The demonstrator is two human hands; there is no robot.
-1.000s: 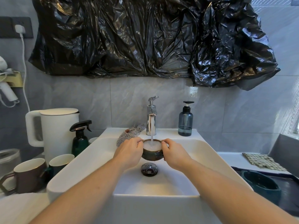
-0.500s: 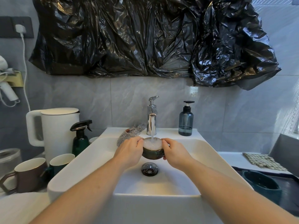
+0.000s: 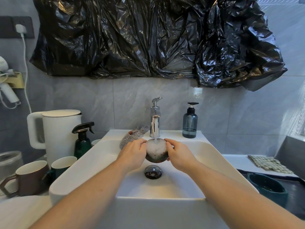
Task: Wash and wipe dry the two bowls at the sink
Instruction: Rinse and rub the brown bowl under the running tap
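Both hands hold a small dark bowl [image 3: 156, 155] over the sink [image 3: 214, 156], directly under the tap [image 3: 155, 120], whose stream falls into it. The left hand [image 3: 132, 152] grips the bowl's left side and the right hand [image 3: 179, 154] its right side, fingers curled round the rim. The bowl tilts toward the camera, its mouth facing up and forward, brimming with white foam; being round, it has no long axis. It hangs just above the drain plug [image 3: 153, 171]. A second, teal bowl [image 3: 267, 185] sits upright on a dark tray [image 3: 295, 187] to the right of the sink, near a checked cloth [image 3: 268, 164].
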